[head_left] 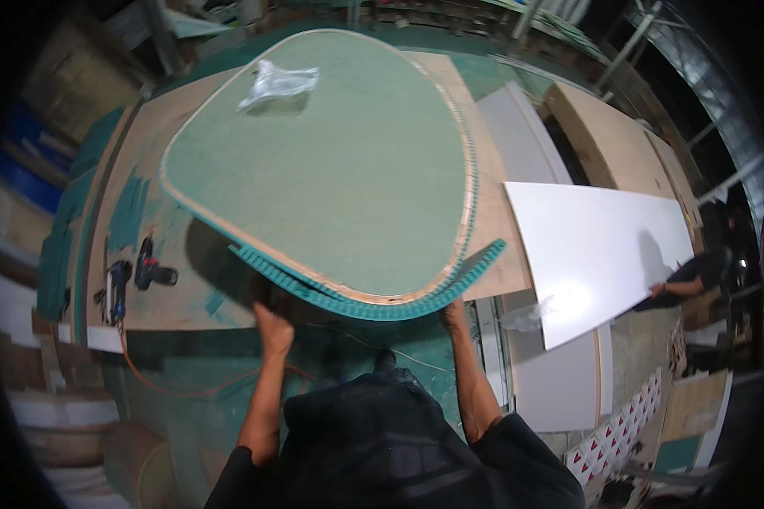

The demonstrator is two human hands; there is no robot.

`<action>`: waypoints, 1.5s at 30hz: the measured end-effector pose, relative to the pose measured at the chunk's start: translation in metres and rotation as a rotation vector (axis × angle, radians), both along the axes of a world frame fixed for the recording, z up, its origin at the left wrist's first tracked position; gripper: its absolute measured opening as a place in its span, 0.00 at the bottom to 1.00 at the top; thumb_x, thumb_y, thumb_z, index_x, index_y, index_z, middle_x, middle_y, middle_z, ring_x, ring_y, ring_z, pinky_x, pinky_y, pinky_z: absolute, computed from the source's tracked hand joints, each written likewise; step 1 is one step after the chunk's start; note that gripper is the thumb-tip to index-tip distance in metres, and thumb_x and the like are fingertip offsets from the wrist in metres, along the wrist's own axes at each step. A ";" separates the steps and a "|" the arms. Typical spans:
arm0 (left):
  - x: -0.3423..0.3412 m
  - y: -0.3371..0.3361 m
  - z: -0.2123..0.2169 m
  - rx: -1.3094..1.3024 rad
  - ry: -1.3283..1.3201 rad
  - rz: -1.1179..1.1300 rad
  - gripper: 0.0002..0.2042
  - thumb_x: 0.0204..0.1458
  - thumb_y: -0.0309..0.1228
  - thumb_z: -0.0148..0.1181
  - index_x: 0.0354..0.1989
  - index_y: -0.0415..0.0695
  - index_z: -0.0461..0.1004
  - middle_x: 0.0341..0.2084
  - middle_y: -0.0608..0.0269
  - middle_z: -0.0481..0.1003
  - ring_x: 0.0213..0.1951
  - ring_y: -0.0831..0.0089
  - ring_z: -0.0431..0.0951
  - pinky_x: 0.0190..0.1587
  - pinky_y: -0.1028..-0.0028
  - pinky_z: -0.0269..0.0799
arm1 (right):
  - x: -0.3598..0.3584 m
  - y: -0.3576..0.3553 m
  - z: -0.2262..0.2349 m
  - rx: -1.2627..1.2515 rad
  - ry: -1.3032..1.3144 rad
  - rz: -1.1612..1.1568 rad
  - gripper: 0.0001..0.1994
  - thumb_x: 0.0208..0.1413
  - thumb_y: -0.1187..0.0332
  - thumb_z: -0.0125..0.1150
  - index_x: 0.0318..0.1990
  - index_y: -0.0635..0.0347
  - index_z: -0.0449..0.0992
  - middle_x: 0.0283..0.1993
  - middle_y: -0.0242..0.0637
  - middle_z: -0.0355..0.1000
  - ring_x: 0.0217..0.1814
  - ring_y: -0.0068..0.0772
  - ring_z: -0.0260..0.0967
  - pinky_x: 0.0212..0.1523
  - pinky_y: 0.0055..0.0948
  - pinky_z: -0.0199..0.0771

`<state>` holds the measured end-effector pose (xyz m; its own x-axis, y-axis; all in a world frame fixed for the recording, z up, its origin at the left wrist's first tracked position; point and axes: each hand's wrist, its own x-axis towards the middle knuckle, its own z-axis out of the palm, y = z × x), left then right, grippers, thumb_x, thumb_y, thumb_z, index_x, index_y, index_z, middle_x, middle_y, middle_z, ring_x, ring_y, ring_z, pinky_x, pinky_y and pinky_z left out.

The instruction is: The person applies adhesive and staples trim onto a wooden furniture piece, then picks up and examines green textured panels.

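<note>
Your left hand and right hand both grip the big green board; keep it level and steady over the desk.

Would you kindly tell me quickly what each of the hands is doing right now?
Left hand: closed on the near edge of the green rounded panel.
Right hand: gripping the same panel's edge by the teal ribbed strip.

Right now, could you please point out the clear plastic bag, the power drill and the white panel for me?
clear plastic bag (278,83): head view, on its crumpled middle.
power drill (154,271): head view, on its dark body.
white panel (598,246): head view, on its bare flat face.
</note>
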<state>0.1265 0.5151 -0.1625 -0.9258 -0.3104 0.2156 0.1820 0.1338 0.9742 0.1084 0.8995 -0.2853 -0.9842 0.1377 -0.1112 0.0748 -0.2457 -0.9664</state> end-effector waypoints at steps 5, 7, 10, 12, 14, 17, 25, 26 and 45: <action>0.001 -0.024 -0.012 0.056 -0.085 -0.176 0.21 0.69 0.37 0.50 0.64 0.35 0.66 0.61 0.56 0.70 0.62 0.63 0.68 0.66 0.69 0.59 | 0.031 0.006 0.029 -0.046 0.015 -0.055 0.37 0.65 0.34 0.46 0.59 0.62 0.71 0.49 0.29 0.72 0.50 0.21 0.70 0.44 0.23 0.74; 0.005 -0.042 -0.036 0.286 -0.171 -0.148 0.23 0.70 0.38 0.46 0.67 0.37 0.63 0.63 0.57 0.68 0.65 0.63 0.67 0.67 0.66 0.60 | 0.048 0.008 0.032 -0.027 0.032 -0.097 0.38 0.62 0.33 0.49 0.61 0.61 0.68 0.51 0.34 0.73 0.51 0.28 0.72 0.46 0.31 0.78; 0.008 -0.027 -0.034 0.456 -0.172 -0.078 0.23 0.71 0.44 0.42 0.66 0.41 0.64 0.61 0.61 0.68 0.63 0.66 0.69 0.65 0.65 0.65 | 0.072 0.011 0.024 -0.039 0.012 -0.115 0.38 0.62 0.32 0.48 0.60 0.62 0.69 0.56 0.36 0.73 0.53 0.28 0.71 0.45 0.32 0.80; 0.008 -0.008 0.000 0.603 -0.232 0.059 0.24 0.70 0.47 0.42 0.62 0.41 0.68 0.55 0.62 0.74 0.58 0.68 0.73 0.61 0.67 0.69 | 0.088 0.014 0.018 -0.047 0.022 -0.163 0.37 0.63 0.33 0.48 0.58 0.62 0.70 0.56 0.37 0.72 0.53 0.27 0.71 0.43 0.31 0.79; 0.008 -0.007 0.037 1.006 -0.462 -0.130 0.23 0.67 0.55 0.44 0.47 0.47 0.75 0.32 0.69 0.74 0.39 0.72 0.74 0.48 0.69 0.72 | 0.109 0.026 -0.013 0.105 -0.045 -0.179 0.34 0.64 0.34 0.48 0.53 0.62 0.72 0.53 0.38 0.72 0.54 0.26 0.69 0.47 0.32 0.77; 0.008 -0.031 -0.016 0.811 -0.411 0.028 0.24 0.67 0.54 0.43 0.50 0.46 0.71 0.40 0.61 0.73 0.43 0.66 0.73 0.52 0.65 0.71 | 0.124 0.021 -0.024 0.107 0.180 -0.173 0.32 0.63 0.37 0.50 0.48 0.63 0.72 0.47 0.40 0.71 0.55 0.32 0.68 0.57 0.35 0.67; 0.118 0.006 0.003 0.828 -0.479 -0.292 0.25 0.65 0.46 0.36 0.28 0.38 0.70 0.40 0.47 0.76 0.51 0.59 0.71 0.64 0.60 0.58 | 0.217 0.107 -0.061 0.250 0.411 -0.152 0.13 0.61 0.60 0.63 0.38 0.59 0.71 0.44 0.43 0.72 0.60 0.41 0.68 0.72 0.48 0.56; 0.121 0.018 0.006 0.840 -0.509 -0.334 0.21 0.63 0.41 0.37 0.27 0.38 0.71 0.45 0.41 0.76 0.53 0.58 0.73 0.67 0.59 0.58 | 0.251 0.145 -0.075 0.390 0.447 -0.176 0.17 0.63 0.52 0.58 0.37 0.58 0.70 0.45 0.44 0.72 0.63 0.43 0.66 0.74 0.52 0.54; 0.117 0.219 0.035 0.912 -1.012 -1.258 0.34 0.51 0.30 0.53 0.69 0.35 0.58 0.55 0.52 0.74 0.49 0.67 0.79 0.53 0.70 0.76 | 0.410 0.148 0.219 -0.070 0.811 -0.670 0.43 0.56 0.22 0.35 0.32 0.62 0.72 0.54 0.48 0.69 0.79 0.43 0.41 0.78 0.64 0.37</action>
<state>0.2439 0.7337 -0.1272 -0.3287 0.8898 -0.3166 -0.8797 -0.1665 0.4455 0.5180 1.0478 -0.0665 -0.4925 0.6997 0.5175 -0.7595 -0.0552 -0.6482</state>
